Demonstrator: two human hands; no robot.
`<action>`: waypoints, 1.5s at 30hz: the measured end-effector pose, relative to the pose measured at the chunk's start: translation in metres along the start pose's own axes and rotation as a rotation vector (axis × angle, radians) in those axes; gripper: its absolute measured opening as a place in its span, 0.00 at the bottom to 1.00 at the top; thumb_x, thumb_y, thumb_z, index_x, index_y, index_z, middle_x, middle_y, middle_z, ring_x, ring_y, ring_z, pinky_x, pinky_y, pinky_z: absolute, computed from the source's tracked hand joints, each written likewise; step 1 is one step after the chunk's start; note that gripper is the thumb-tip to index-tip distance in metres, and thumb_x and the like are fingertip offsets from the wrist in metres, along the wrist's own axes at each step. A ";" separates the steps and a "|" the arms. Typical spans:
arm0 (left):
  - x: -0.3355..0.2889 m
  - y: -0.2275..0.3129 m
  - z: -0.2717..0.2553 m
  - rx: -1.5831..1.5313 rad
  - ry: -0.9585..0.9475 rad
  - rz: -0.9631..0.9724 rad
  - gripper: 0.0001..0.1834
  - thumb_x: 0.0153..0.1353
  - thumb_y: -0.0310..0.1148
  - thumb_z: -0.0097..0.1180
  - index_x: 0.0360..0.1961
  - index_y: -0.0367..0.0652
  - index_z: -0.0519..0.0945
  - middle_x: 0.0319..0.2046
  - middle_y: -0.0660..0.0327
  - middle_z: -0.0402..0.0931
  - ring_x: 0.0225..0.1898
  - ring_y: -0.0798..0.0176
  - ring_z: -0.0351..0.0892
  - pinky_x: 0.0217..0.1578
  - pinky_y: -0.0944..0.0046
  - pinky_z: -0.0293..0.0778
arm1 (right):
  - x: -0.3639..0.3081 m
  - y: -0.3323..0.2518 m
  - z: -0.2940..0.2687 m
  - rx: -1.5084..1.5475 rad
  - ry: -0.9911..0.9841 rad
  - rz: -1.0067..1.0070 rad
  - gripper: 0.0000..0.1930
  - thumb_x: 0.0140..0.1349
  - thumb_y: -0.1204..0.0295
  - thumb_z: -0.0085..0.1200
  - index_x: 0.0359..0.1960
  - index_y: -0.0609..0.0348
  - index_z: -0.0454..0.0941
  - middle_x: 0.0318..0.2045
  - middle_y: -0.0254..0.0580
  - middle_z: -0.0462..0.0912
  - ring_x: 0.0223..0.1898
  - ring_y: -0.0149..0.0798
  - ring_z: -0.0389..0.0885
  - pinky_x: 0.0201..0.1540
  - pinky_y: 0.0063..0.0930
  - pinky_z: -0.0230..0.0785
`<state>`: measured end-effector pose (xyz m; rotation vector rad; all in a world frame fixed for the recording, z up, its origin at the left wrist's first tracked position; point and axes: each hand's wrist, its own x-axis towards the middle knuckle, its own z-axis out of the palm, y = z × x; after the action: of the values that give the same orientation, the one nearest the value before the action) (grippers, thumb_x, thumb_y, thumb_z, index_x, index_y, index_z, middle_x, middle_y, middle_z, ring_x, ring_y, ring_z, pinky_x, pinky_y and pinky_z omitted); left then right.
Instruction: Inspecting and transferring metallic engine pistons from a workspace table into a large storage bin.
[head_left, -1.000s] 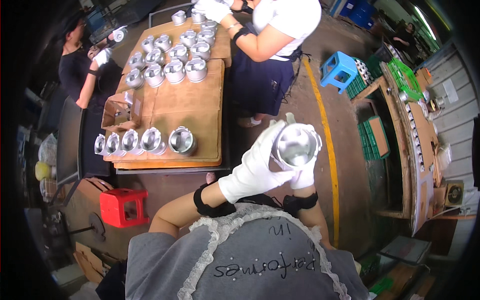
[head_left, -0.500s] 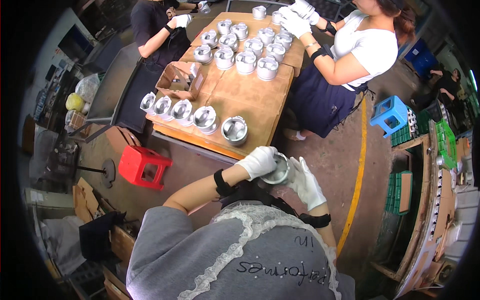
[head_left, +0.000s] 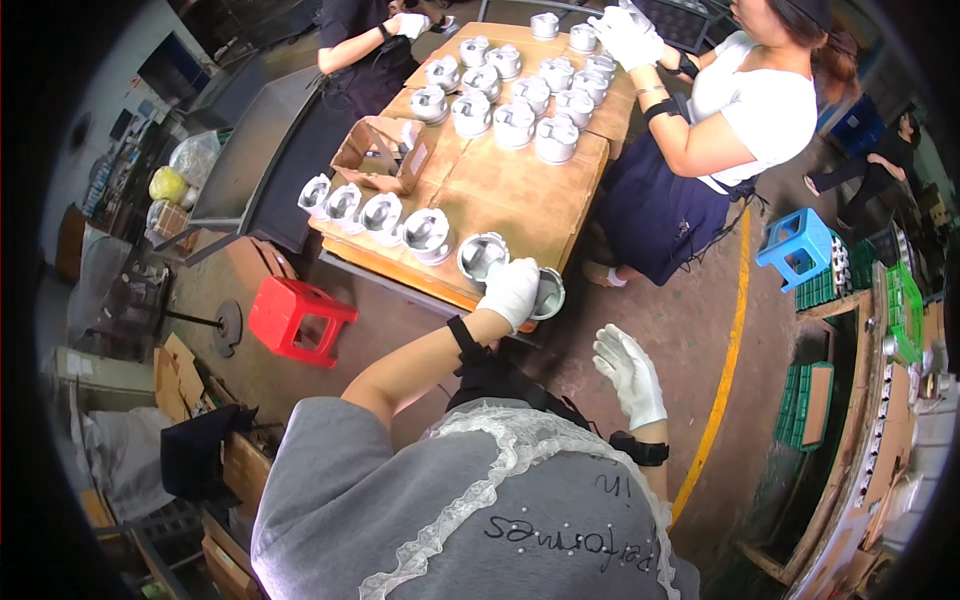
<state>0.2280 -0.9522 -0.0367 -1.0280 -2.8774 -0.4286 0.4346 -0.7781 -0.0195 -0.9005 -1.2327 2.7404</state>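
Note:
My gloved left hand grips a silver engine piston by its left side, at the near right corner of the cardboard-covered table. Just beyond that hand stands another piston, the rightmost of a front row. To its left in the row are several more pistons, among them a large one. Gloved in white too, my right hand is raised off the table's corner, its fingers stretched out and nothing in it. Whether the held piston rests on the table I cannot tell.
Several pistons fill the table's far half. An open cardboard box sits on the left side. Co-workers stand at the far left and right. A red stool and a blue stool flank the table.
My left hand has carried the piston up and forward to the table's near corner. My right hand has let go of it and now stands apart. The view has shifted slightly.

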 end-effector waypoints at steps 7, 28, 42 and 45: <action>-0.006 0.009 -0.018 0.202 0.313 -0.047 0.09 0.45 0.34 0.57 0.26 0.41 0.81 0.33 0.47 0.74 0.45 0.44 0.71 0.55 0.43 0.60 | -0.009 0.006 -0.027 -0.022 0.095 -0.039 0.23 0.70 0.63 0.45 0.62 0.61 0.68 0.58 0.45 0.74 0.58 0.41 0.73 0.61 0.36 0.64; 0.020 -0.001 -0.027 0.267 -0.061 -0.394 0.13 0.55 0.36 0.50 0.31 0.44 0.86 0.38 0.52 0.81 0.46 0.51 0.75 0.48 0.48 0.63 | -0.003 0.024 -0.032 -0.076 0.112 -0.032 0.23 0.69 0.62 0.47 0.62 0.59 0.68 0.58 0.43 0.74 0.57 0.40 0.73 0.61 0.36 0.64; 0.013 -0.015 -0.053 0.010 0.011 -0.267 0.25 0.54 0.52 0.56 0.33 0.37 0.84 0.40 0.44 0.77 0.45 0.43 0.74 0.43 0.47 0.70 | 0.017 0.032 -0.021 -0.105 0.108 -0.004 0.26 0.68 0.60 0.47 0.63 0.61 0.66 0.60 0.46 0.72 0.59 0.43 0.72 0.61 0.37 0.64; 0.017 -0.059 -0.071 -0.044 0.141 -0.110 0.21 0.51 0.50 0.59 0.29 0.40 0.84 0.32 0.45 0.78 0.39 0.46 0.77 0.37 0.49 0.74 | 0.030 0.034 -0.020 -0.094 0.088 0.004 0.26 0.68 0.60 0.47 0.63 0.61 0.66 0.60 0.46 0.72 0.58 0.43 0.72 0.60 0.36 0.64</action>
<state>0.1747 -1.0050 0.0194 -0.8125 -2.8177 -0.5496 0.4273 -0.7809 -0.0690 -1.0207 -1.3553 2.6342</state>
